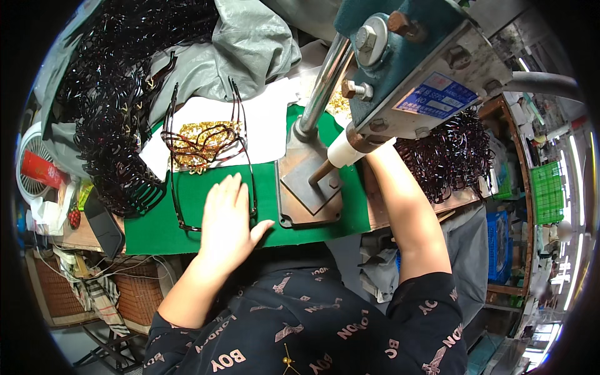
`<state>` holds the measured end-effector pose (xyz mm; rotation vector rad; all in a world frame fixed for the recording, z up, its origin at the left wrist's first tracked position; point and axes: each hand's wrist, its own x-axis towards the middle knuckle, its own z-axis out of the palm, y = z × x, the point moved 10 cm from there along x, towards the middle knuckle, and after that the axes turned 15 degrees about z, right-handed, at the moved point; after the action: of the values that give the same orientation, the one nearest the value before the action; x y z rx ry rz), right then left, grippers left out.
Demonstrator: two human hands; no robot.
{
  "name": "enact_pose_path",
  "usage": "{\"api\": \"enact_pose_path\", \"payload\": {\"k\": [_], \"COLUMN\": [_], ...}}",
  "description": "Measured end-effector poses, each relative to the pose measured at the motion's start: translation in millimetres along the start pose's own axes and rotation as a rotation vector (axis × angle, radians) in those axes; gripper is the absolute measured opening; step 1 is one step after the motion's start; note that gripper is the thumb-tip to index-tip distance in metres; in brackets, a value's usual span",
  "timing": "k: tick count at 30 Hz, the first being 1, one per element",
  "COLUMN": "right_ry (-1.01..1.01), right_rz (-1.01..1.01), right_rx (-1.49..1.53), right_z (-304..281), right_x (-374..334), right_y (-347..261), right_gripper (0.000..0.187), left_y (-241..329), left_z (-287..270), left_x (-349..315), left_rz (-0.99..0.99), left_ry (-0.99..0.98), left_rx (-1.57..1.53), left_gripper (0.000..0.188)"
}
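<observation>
Green felt on the worktop [156,231] lies under the left hand [228,219], whose grip is spread flat, fingers together and pointing to the top of the frame, pinching nothing. Just past its fingertips, a little left, lies a thin dark hair-hoop frame [178,187], its long axis running top to bottom, by a heap of gold ornaments [203,145]. The right hand is hidden behind the press [412,69] at upper right, so its grip cannot be told; the left is nearer.

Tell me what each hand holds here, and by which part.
The left hand lies flat on the green mat beside a dark eyeglass frame, gripping nothing. The right hand is hidden behind the press; its hold cannot be told.
</observation>
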<state>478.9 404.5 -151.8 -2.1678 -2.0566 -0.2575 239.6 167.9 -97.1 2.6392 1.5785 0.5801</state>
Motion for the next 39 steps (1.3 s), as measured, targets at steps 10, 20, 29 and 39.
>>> {"api": "enact_pose_path", "payload": {"k": [10, 20, 29, 39], "right_ry": [-0.213, -0.652, -0.340, -0.758], "right_rz": [0.197, -0.273, -0.560, -0.366], "right_rx": [1.196, 1.879, 1.592, 1.669], "right_z": [-101, -141, -168, -141], "right_x": [-108, -202, -201, -205], "right_y": [23, -82, -92, -97], "right_gripper": [0.012, 0.011, 0.014, 0.024], "left_y": [19, 49, 46, 53], "left_z": [-11, -19, -15, -18], "left_x": [-23, 18, 14, 19], "left_rz": [0.175, 0.169, 0.132, 0.226], "left_ry": [0.178, 0.148, 0.118, 0.042], "left_rx": [-0.623, -1.163, -1.236, -1.253], "left_gripper": [0.041, 0.074, 0.073, 0.075]}}
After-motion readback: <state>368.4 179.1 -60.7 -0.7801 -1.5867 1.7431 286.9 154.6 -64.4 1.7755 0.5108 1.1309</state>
